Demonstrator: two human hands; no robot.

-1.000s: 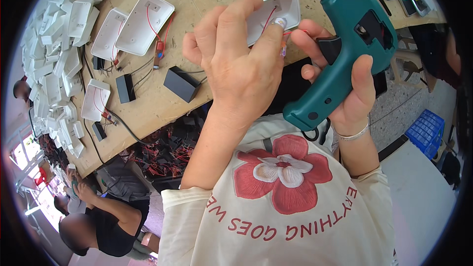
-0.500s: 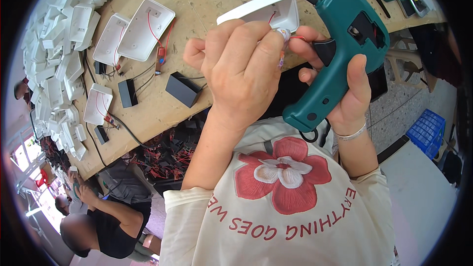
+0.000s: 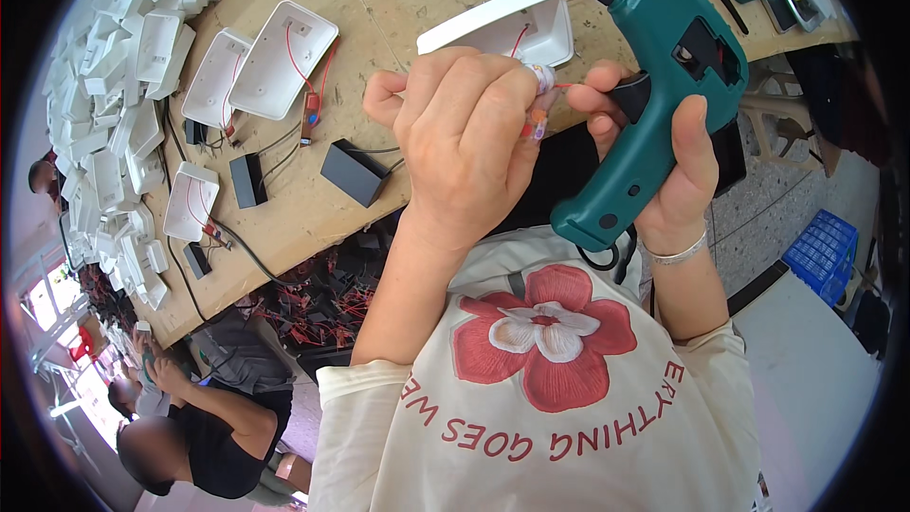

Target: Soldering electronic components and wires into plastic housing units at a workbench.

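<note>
My right hand (image 3: 684,175) is closed around a teal soldering gun (image 3: 678,66) with a black trigger and a thin metal tube at its front. Its fingertips touch or lie just by a short red wire (image 3: 564,85). Beside it, my left hand (image 3: 464,147) has its fingers curled, back toward me. A small circuit board with orange and purple parts (image 3: 537,123) shows at its edge, though most of it is hidden. White wrapping covers one left fingertip. Right behind the hands, a white plastic housing (image 3: 512,27) lies tilted on the table, a red wire inside it.
More white housings (image 3: 284,59) with wired boards lie left on the table (image 3: 379,0), near black boxes (image 3: 354,173). White housings (image 3: 118,85) pile up at the far left. Below the edge sits a heap of black parts with red wires (image 3: 313,303). Another person (image 3: 223,436) works at lower left.
My left hand has shifted slightly, and more of the small board shows beside its fingers. My right fingertips have risen a little, and the soldering gun's handle has moved slightly right.
</note>
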